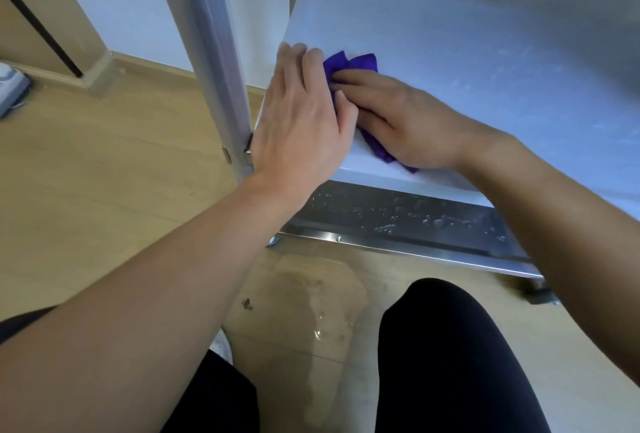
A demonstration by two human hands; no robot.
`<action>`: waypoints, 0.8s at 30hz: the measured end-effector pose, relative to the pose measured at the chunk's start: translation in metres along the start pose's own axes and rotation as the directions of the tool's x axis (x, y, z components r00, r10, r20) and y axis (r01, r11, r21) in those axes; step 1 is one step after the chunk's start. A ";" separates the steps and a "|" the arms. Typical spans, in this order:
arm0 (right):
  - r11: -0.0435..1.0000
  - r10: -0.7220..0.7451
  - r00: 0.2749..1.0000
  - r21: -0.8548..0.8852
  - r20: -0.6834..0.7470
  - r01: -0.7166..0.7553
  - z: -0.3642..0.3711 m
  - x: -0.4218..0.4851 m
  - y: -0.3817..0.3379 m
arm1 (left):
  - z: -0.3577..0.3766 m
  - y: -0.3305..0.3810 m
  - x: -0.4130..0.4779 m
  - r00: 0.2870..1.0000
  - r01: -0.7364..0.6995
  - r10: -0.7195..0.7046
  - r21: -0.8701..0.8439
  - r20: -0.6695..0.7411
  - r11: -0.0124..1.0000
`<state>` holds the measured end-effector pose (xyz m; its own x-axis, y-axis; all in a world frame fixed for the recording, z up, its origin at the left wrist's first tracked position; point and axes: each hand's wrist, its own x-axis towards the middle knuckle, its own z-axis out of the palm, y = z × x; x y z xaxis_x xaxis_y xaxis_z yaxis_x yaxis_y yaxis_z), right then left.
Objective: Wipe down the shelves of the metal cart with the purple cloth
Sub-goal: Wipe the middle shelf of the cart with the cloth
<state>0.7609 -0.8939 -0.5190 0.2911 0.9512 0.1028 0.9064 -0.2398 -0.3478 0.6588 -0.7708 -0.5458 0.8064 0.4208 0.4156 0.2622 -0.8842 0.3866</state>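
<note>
The purple cloth point(351, 63) lies crumpled on the middle shelf point(485, 79) of the metal cart, near its front left corner. My right hand point(405, 120) presses flat on top of the cloth, fingers pointing left. My left hand point(304, 113) rests at the shelf's left corner, its fingers spread and touching the cloth's left end. Most of the cloth is hidden under both hands; only its far tips and a near edge show.
The cart's upright post point(221, 61) stands just left of my left hand. Below, the lower shelf point(415, 221) carries water droplets. A puddle point(311, 297) lies on the wooden floor between my knees. A white wall and a doorway are at the left.
</note>
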 end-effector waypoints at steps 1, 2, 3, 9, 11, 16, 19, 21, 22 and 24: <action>0.998 -0.046 0.999 0.034 0.017 0.045 0.000 -0.006 -0.004 | -0.001 0.001 -0.001 1.000 0.000 0.000 -0.006 0.003 1.000; 0.995 -0.080 0.996 0.067 0.035 0.078 -0.002 -0.011 -0.006 | -0.002 0.002 -0.001 1.000 -0.007 0.007 -0.008 0.007 1.000; 0.991 -0.101 0.993 0.095 0.053 0.096 -0.003 -0.013 -0.007 | -0.002 0.003 -0.002 1.000 -0.015 0.015 -0.012 0.012 1.000; 0.987 -0.116 0.992 0.121 0.059 0.108 -0.003 0.006 -0.002 | -0.002 -0.004 -0.001 1.000 0.005 -0.005 -0.053 0.008 0.999; 0.995 -0.050 0.999 0.091 0.019 0.048 0.000 0.020 0.003 | -0.002 -0.007 -0.001 1.000 0.005 -0.004 -0.058 0.006 0.998; 0.960 0.275 0.958 -0.023 -0.079 -0.278 -0.004 0.030 0.035 | -0.002 -0.008 0.000 0.994 -0.032 0.025 0.062 0.111 0.998; 0.908 0.412 0.900 -0.016 -0.146 -0.418 -0.010 0.013 0.052 | -0.001 0.001 0.004 0.988 -0.061 0.043 0.119 0.146 0.991; 0.879 0.468 0.867 -0.016 -0.170 -0.477 -0.013 0.003 0.059 | 0.001 0.011 0.007 0.986 -0.096 0.078 0.119 0.149 0.988; 0.868 0.486 0.856 -0.016 -0.178 -0.496 -0.014 -0.001 0.062 | 0.002 0.016 0.008 0.984 -0.113 0.097 0.099 0.153 0.989; 0.854 0.508 0.840 -0.017 -0.190 -0.521 -0.017 -0.010 0.066 | 0.007 0.028 0.009 0.975 -0.149 0.137 0.055 0.174 0.987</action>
<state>0.8229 -0.9226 -0.5272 0.7633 0.6402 0.0862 0.6275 -0.7032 -0.3342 0.6772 -0.7932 -0.5373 0.9144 0.2538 0.3154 0.1682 -0.9468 0.2742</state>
